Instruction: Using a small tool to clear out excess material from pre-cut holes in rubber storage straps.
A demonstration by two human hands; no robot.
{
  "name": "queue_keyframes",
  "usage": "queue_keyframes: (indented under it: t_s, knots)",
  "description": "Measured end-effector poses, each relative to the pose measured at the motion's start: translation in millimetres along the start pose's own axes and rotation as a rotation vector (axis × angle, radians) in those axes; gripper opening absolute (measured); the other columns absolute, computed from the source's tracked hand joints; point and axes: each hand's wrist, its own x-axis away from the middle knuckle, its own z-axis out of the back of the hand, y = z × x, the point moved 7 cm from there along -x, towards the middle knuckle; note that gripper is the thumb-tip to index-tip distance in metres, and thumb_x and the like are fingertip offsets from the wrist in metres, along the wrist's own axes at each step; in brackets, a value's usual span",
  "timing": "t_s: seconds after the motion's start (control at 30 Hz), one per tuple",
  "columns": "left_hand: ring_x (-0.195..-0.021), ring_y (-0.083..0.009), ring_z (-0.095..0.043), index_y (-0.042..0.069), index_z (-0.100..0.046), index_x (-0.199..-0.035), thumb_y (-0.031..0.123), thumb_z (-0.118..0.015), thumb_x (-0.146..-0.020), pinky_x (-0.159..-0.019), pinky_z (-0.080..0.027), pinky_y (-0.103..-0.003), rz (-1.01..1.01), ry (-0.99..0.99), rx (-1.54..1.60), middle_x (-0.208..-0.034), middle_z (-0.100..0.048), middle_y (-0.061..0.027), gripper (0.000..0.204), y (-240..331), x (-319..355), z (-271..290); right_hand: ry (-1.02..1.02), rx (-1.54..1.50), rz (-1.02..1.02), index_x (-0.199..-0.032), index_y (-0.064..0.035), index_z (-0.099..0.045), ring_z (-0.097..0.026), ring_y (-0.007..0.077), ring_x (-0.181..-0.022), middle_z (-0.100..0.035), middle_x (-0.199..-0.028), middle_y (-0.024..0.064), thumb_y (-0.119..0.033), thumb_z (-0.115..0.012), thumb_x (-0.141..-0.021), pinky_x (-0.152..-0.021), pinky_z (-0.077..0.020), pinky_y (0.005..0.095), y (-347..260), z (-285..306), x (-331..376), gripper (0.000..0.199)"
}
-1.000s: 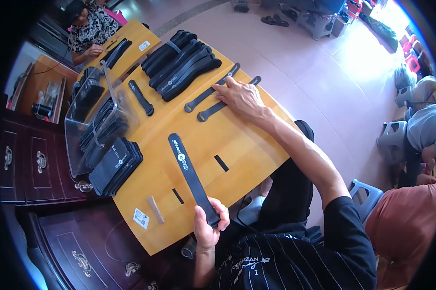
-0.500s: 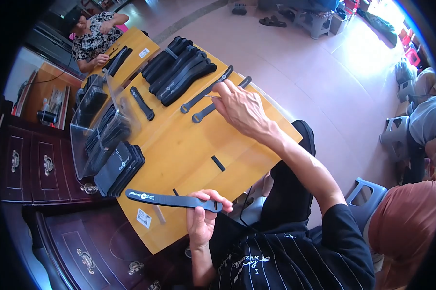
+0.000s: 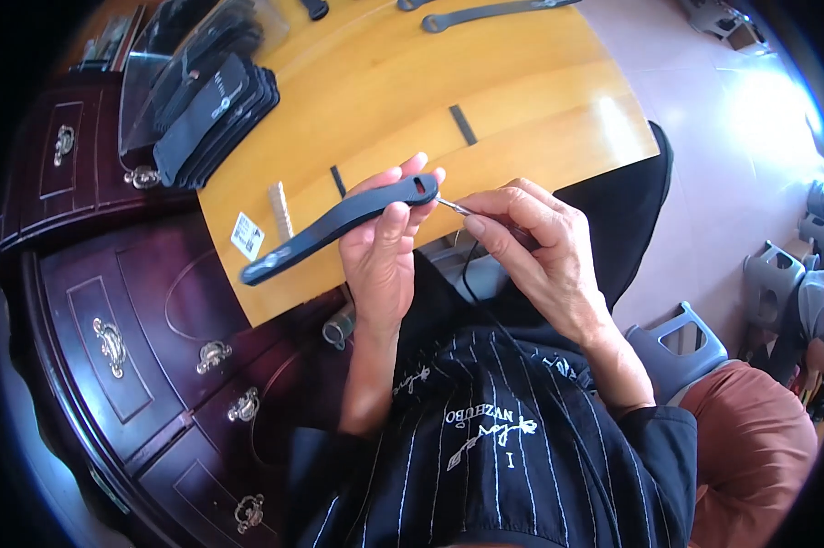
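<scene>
Pretty bright daylight shot overall. Light pours in from the upper right, and the pale floor there is blown out to near white glare. The yellow wooden table has a soft sheen, with only faint shadows. The dark cabinet on the left stays murky. There's heavy fisheye bending and black vignette at the corners. The centre is sharp, and the edges go a bit soft.

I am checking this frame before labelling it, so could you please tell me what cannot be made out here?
Head view only:
- Thin metal tool: its handle is hidden inside the right hand.
- Dark strap: the left hand covers its middle.
- Stack of dark straps: the tops are blurred behind a clear cover.
- Small label: too small.
</scene>
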Motion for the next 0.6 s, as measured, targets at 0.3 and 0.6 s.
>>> queue_keyframes:
  t_s: [0.3,0.6]
  knots:
    - [-0.112,-0.0301,-0.060,-0.004,-0.055,-0.117,-0.007,-0.062,-0.087,-0.101,-0.048,-0.039,-0.053,0.099,-0.082,-0.121,-0.060,-0.0231,0.032,1.1,20.8,17.9,-0.047,0.179,0.105,-0.101,-0.0049,-0.066,-0.064,0.0271,-0.072,-0.060,-0.084,0.0099,-0.014,-0.063,-0.089,-0.062,-0.0515,0.0340,-9.5,-28.1,8.0,0.016]
    - [-0.109,-0.0314,-0.063,-0.002,-0.058,-0.116,0.002,-0.064,-0.088,-0.094,-0.053,-0.039,-0.106,0.076,-0.191,-0.117,-0.062,-0.0239,0.029,4.6,18.4,18.8,-0.084,0.238,0.116,-0.103,-0.0061,-0.066,-0.065,0.0257,-0.070,-0.060,-0.084,0.0084,-0.016,-0.063,-0.089,-0.061,-0.0521,0.0330,-9.6,-27.5,4.0,0.016]
